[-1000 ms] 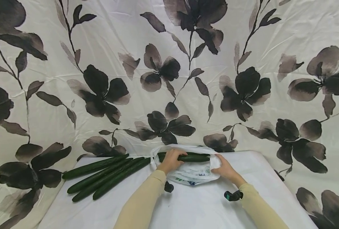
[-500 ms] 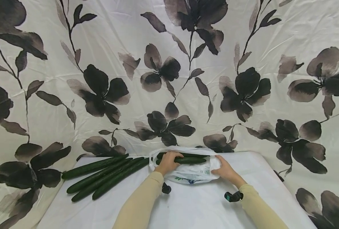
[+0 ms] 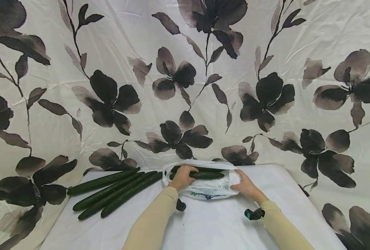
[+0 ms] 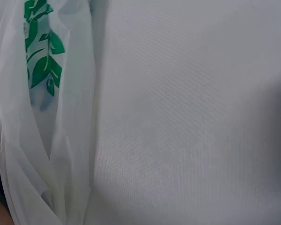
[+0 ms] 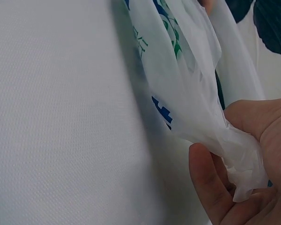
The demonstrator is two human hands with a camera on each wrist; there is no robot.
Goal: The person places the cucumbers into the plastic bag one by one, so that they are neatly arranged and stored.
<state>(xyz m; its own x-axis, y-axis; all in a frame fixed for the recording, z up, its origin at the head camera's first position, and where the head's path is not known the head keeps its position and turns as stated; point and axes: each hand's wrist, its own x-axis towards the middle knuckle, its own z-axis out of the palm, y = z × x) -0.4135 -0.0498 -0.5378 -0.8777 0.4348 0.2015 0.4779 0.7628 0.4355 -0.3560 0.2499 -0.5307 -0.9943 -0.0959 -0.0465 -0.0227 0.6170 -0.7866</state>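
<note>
A white plastic carrier bag with green and blue print lies at the back of the table, its mouth spread wide. Inside it, two long dark green cucumbers lie side by side. My left hand reaches into the mouth and grips the nearer cucumber near its left end; the farther cucumber is partly behind it. At the bag's right side my right hand pinches the rim between thumb and fingers; the right wrist view shows bunched plastic there. The left wrist view has mostly the bag's printed side.
Several more cucumbers lie slanted on the white tablecloth left of the bag, their far ends close to it. A floral cloth backdrop rises right behind the table's back edge.
My left hand and the nearer cucumber have shifted slightly left within the bag, and the bag's front has settled a little. My right hand has stayed at the rim.
</note>
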